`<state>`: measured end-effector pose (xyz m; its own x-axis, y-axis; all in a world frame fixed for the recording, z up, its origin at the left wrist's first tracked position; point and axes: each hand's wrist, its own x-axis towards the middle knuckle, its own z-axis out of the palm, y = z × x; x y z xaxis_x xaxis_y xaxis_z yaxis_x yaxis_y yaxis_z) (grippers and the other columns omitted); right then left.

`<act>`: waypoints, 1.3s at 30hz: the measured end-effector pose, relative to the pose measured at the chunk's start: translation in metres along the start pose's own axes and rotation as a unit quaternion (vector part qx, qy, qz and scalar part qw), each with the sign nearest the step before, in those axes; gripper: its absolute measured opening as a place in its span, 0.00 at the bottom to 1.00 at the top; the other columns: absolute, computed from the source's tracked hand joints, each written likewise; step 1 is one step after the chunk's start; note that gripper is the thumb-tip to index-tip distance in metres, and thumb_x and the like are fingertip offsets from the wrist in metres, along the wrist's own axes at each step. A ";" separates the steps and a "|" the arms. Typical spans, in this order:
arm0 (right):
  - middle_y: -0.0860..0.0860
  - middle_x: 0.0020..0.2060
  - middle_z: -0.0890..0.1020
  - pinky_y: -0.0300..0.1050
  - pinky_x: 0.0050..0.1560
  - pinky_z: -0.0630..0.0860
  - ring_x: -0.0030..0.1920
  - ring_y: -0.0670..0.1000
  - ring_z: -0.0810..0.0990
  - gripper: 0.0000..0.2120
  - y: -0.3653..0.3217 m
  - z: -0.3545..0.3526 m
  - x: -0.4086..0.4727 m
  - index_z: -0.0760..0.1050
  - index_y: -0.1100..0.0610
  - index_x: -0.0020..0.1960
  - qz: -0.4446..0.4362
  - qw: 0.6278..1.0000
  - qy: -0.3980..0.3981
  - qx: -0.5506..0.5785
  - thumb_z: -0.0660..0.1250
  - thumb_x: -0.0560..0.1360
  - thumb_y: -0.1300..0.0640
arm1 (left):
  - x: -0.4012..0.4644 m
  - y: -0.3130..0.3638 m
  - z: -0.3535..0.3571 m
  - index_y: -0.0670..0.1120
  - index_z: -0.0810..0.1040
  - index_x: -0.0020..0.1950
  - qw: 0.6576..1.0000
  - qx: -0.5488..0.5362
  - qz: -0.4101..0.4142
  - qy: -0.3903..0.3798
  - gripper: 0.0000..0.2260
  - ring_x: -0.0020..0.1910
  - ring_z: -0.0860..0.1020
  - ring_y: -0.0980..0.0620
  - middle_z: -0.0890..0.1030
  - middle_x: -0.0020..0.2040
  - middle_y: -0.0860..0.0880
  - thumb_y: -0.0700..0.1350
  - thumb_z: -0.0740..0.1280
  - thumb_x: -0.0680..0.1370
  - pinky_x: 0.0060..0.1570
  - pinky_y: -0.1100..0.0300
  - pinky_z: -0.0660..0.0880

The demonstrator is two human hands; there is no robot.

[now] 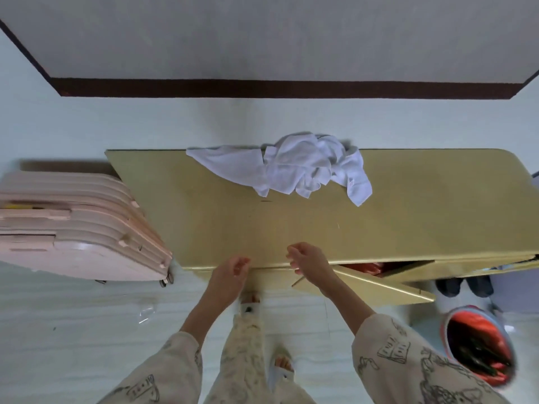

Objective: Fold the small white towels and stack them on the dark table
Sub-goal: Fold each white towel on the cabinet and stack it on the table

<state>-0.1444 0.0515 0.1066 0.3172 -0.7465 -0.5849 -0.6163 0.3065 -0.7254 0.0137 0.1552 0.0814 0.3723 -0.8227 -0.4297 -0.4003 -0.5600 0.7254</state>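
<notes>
A pale floor runs up to a grey wall with a dark brown skirting strip, and in front of me stands a yellowish wooden tabletop (pixel 408 223) stretching left to right. On its far edge lies the heap of small white towels (pixel 291 167), crumpled and unfolded, its long axis running left to right; one flat pointed corner reaches left, and a loose end trails toward the near right. My left hand (pixel 230 275) and my right hand (pixel 309 260) hover at the tabletop's near edge, both with fingers loosely curled and holding nothing. The towels lie well apart from them, farther away and roughly straight ahead of my right hand. A pink ribbed suitcase (pixel 73 225) lies on the floor to the left.
</notes>
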 end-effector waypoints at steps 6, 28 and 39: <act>0.56 0.71 0.67 0.42 0.68 0.58 0.71 0.54 0.65 0.22 -0.011 0.001 0.104 0.63 0.60 0.72 0.024 0.985 0.013 -0.168 0.59 0.79 0.56 | 0.117 0.007 0.004 0.40 0.71 0.64 0.994 0.100 -0.008 -0.054 0.15 0.56 0.75 0.45 0.75 0.59 0.43 0.39 0.56 0.79 0.57 0.54 0.70; 0.56 0.75 0.34 0.54 0.74 0.44 0.75 0.57 0.34 0.44 0.020 -0.011 0.189 0.36 0.50 0.76 0.051 0.920 -0.033 -0.387 0.66 0.75 0.49 | 0.276 0.031 0.022 0.41 0.75 0.55 0.927 0.366 0.082 0.013 0.09 0.56 0.69 0.45 0.74 0.55 0.44 0.42 0.58 0.79 0.54 0.55 0.66; 0.53 0.76 0.49 0.55 0.74 0.51 0.76 0.54 0.47 0.36 -0.079 -0.007 0.165 0.47 0.49 0.77 -0.167 0.946 -0.007 -0.277 0.64 0.76 0.49 | 0.159 0.082 -0.052 0.37 0.73 0.46 0.985 0.082 0.151 0.027 0.04 0.34 0.72 0.54 0.77 0.39 0.47 0.35 0.60 0.77 0.38 0.73 0.67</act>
<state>-0.0485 -0.0998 0.0698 0.5684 -0.7377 -0.3642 -0.7618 -0.3047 -0.5716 0.0836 -0.0165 0.1005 0.2574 -0.9504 -0.1746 -0.6273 -0.3018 0.7179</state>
